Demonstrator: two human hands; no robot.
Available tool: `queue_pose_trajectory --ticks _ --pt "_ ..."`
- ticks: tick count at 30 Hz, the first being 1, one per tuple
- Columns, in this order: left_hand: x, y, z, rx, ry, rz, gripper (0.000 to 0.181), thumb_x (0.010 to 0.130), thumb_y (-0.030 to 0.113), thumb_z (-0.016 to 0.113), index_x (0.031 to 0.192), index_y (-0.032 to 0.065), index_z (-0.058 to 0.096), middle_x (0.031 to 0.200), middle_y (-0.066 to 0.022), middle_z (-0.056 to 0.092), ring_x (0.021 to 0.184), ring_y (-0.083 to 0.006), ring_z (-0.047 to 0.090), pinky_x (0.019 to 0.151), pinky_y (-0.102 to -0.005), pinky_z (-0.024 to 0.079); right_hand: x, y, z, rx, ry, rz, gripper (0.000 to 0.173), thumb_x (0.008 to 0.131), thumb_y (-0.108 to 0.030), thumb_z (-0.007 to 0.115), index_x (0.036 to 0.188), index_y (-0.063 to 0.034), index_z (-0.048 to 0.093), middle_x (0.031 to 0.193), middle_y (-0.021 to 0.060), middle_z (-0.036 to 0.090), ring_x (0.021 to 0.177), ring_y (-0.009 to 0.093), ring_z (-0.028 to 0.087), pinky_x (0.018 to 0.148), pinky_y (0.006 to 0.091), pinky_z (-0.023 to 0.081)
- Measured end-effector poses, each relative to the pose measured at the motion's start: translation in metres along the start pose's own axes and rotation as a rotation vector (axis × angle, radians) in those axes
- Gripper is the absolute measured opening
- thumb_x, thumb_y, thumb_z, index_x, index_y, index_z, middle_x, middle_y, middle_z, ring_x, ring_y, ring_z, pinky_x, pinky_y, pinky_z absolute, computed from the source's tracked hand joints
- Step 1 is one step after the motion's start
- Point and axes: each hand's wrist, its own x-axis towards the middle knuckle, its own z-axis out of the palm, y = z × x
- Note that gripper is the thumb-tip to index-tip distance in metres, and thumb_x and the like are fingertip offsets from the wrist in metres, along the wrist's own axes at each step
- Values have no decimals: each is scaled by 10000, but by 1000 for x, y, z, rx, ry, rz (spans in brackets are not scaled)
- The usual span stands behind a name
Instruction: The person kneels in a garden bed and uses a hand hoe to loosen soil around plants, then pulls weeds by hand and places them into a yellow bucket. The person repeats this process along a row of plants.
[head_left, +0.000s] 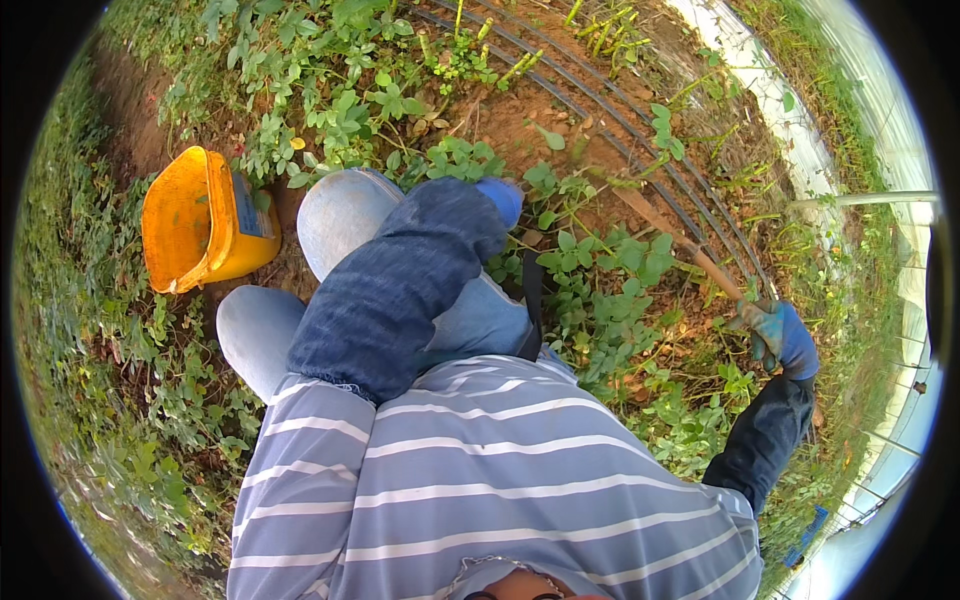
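Note:
My right hand (776, 337), in a soiled blue and green work glove, grips the wooden handle of a hand tool (718, 274). The tool's narrow rust-brown blade reaches up and left over the soil, its tip near a cut stem; its exact kind is unclear. My left hand (501, 201) wears a blue glove and reaches across my knees to low leafy plants (461, 159). Only the wrist part of that glove shows, so its fingers and anything in them are hidden. Leafy stems (615, 262) grow between my two hands.
A yellow plastic bucket (214, 221) lies tilted left of my knees. Black drip-irrigation lines (600, 97) cross the reddish soil, beside pruned green stumps (611, 37). White sheeting (772, 90) and a pale pole (862, 199) stand at the right. Dense foliage (150, 420) covers the left.

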Motion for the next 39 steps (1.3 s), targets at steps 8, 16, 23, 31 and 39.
queue_pose_trajectory --ticks 8,16,23,31,39 --pt "2 2 6 101 -47 39 710 710 171 762 1349 71 470 1397 -156 440 1236 -368 483 962 -507 454 -35 -3 -23 -50 105 -16 505 882 -501 597 886 -8 706 427 41 502 288 125 419 301 283 359" --pt "57 -7 32 34 108 85 662 655 234 814 1242 46 573 1338 -156 497 1202 -341 512 909 -455 493 -40 -36 23 255 122 -424 574 893 -536 555 916 23 684 429 28 481 300 120 408 317 268 362" --pt "82 -85 74 99 60 -62 667 685 215 797 1281 63 540 1337 -146 503 1182 -345 520 901 -461 491 10 -135 147 479 -179 -602 490 937 -485 520 1034 -36 688 525 7 510 357 125 447 351 293 419" --pt "-87 -9 -17 -1466 612 230 442 979 329 468 1310 37 496 1147 -150 604 972 -261 614 835 -420 508 44 -172 193 447 -166 -615 600 935 -559 460 1099 -18 660 564 21 496 391 138 438 363 288 410" --pt "-86 -32 -20 -2227 700 263 535 964 497 422 1242 56 541 1129 -148 624 918 -291 639 819 -475 545 50 -195 227 526 -286 -614 514 957 -477 479 1108 -18 653 579 9 510 403 114 460 383 272 410"
